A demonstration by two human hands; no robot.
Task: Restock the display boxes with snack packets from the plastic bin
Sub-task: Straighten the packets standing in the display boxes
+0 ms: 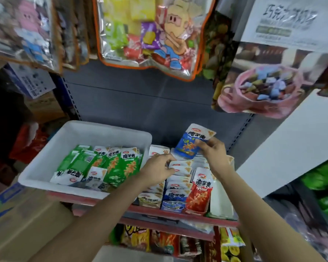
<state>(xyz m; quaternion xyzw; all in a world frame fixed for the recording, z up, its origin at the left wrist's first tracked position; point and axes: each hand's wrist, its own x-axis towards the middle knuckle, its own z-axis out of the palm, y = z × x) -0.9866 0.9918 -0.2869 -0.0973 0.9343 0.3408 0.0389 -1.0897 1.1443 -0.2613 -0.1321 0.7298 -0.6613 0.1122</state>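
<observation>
blue packet [189, 146] pinched by right hand [212, 152]; left hand [157, 167] curled on display packets [180, 169].

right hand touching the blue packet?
Touching. The head view shows the right hand with fingers pinching the blue packet at its right edge, holding it up above the display boxes.

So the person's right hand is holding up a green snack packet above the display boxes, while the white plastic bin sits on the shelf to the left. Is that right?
Not quite. The packet that the right hand holds up is blue, not green, as the head view shows. The green packets lie in the white plastic bin. The rest stands: the packet is above the display boxes, and the bin sits to their left.
</observation>
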